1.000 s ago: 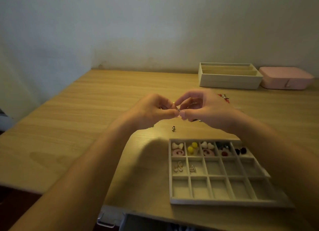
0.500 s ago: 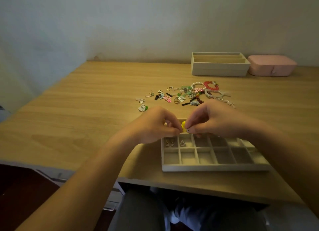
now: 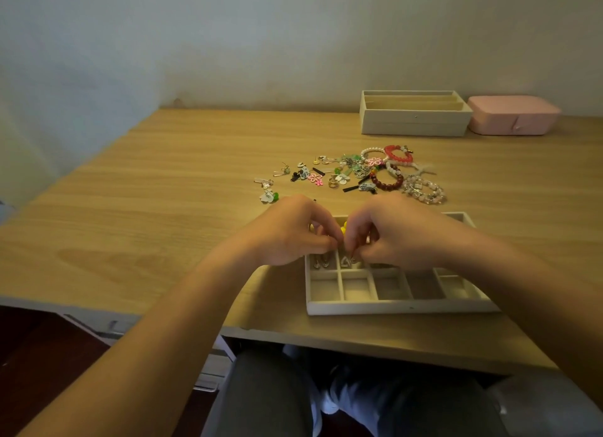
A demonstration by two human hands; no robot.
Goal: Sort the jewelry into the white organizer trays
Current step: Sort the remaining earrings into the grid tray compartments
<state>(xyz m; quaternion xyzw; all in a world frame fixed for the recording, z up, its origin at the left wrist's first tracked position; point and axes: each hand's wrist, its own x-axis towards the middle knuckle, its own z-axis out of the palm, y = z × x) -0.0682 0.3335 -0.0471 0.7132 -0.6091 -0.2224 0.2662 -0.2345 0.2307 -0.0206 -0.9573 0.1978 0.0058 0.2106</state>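
Wooden desk [image 3: 163,208] below, I judge sorting barely begun: left hand [image 3: 293,232] and right hand [image 3: 396,236] meet lower centre, both pinching a small piece [image 3: 351,253] over the white tray [image 3: 391,307], few cells filled, jewelry pile [image 3: 359,175] waiting mid-frame.

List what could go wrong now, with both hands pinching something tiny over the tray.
1. The small piece pinched between the left hand and right hand may slip and land among the earrings already sorted, mixing pairs.
2. The tray sits near the table edge; a wrist nudge might push it off.
3. The hands hide the tray's back rows, so a misplacement could go unnoticed.
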